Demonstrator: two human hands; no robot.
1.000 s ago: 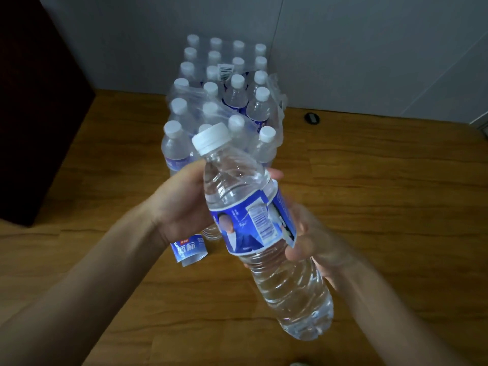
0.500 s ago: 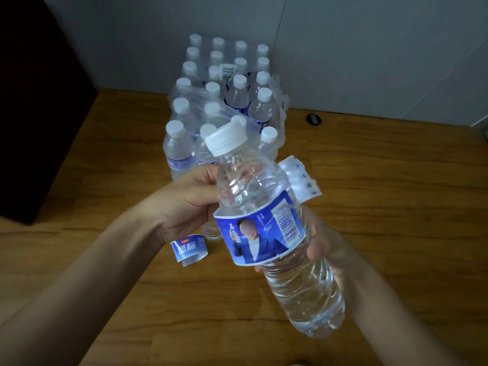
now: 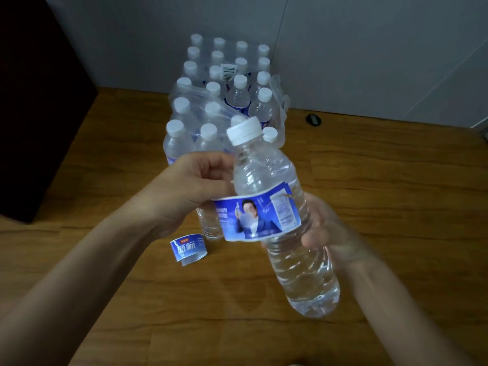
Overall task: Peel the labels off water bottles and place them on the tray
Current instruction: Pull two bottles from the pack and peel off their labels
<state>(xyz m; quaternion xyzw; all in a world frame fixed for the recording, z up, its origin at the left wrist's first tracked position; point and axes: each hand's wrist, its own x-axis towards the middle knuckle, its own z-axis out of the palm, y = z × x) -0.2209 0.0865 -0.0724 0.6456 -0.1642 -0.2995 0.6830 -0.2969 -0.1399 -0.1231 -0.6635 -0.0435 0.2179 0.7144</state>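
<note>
A clear water bottle (image 3: pixel 298 262) with a white cap tilts in mid-air above the wooden floor. My right hand (image 3: pixel 327 231) grips its middle from the right side. Its blue label (image 3: pixel 257 215) is partly loose, with the left end lifted off the plastic. My left hand (image 3: pixel 190 186) pinches that loose left end of the label beside the bottle's shoulder. A peeled blue label (image 3: pixel 188 249) lies curled on the floor below my left wrist. A bare bottle (image 3: pixel 210 225) stands behind my left hand, mostly hidden. No tray is in view.
A shrink-wrapped pack of several capped bottles (image 3: pixel 224 96) stands ahead against the grey wall, its wrap torn open at the near end. A dark cabinet (image 3: pixel 39 101) fills the left side. A small black round object (image 3: pixel 313 119) lies on the floor near the wall.
The bottle has turned in my right hand, so the portrait on the label now faces me. The label's white flap at the right is gone from sight; my left hand now pulls its left end.
</note>
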